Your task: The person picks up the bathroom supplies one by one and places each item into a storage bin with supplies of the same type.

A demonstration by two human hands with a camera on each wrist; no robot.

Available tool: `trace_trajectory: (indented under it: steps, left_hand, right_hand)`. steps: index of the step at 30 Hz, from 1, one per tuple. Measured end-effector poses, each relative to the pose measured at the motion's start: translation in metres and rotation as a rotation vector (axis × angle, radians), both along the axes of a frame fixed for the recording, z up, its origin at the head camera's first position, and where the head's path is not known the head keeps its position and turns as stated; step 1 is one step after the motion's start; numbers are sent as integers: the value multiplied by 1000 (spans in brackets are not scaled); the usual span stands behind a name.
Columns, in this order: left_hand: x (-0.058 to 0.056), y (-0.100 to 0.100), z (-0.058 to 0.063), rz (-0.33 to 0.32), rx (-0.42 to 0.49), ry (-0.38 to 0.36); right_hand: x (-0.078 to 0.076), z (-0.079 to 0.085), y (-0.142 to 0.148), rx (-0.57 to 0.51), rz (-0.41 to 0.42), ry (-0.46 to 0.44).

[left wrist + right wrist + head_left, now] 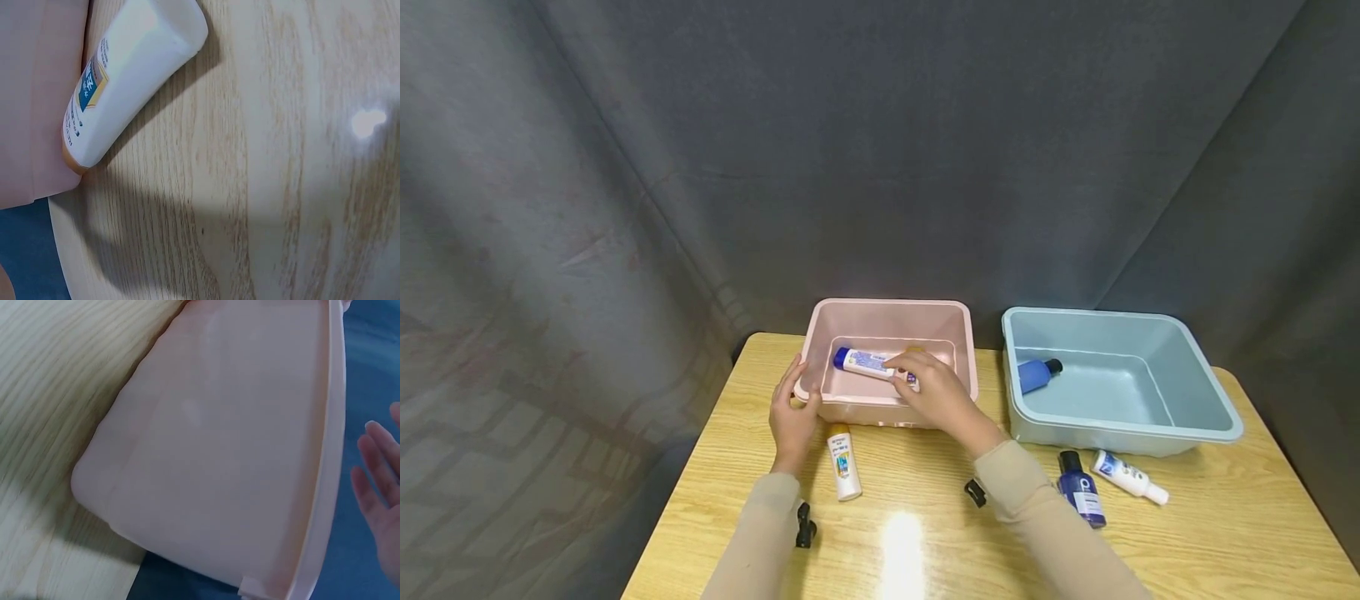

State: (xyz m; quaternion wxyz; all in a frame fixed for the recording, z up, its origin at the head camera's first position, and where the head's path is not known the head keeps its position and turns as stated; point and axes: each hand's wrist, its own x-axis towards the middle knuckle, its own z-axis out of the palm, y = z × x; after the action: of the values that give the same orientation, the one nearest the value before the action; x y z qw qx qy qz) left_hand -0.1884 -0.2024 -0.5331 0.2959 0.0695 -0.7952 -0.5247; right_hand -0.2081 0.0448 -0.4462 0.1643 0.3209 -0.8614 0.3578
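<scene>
In the head view my left hand (793, 421) rests at the front left corner of a pink bin (889, 410), its fingers along the outer left side and its thumb by the front rim. My right hand (942, 395) reaches over the front rim into that bin. Below its fingertips lies a white tube with a blue cap (865, 363); another item with a yellow end (914, 349) is partly hidden behind the hand. In the right wrist view the fingers (375, 459) are spread, with nothing seen between them. A white bottle with an orange-yellow cap (844, 467) lies before the bin.
To the right stands a light blue bin (1120, 429) with a blue bottle with a black cap (1036, 376) inside. Before it lie a dark blue bottle (1082, 492) and a white bottle with a blue label (1129, 477). A dark curtain (895, 167) hangs behind the wooden table (925, 492).
</scene>
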Motion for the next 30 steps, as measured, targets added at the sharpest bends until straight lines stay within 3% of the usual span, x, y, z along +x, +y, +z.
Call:
trace_trajectory:
  steps: [4,15,23,30]
  left_hand:
    - [0,0,1,0,-8,4]
    - [0,0,1,3,-12,-11]
    - [-1,0,-2,-1,-44,34]
    - [-1,-1,-4,-5,-43,22]
  right_hand:
    - [4,2,-3,-4,18,61]
    - [20,1,-8,-18,85,112]
    - [33,-8,-15,-100,155,187]
    - [45,-24,-21,-90,150,159]
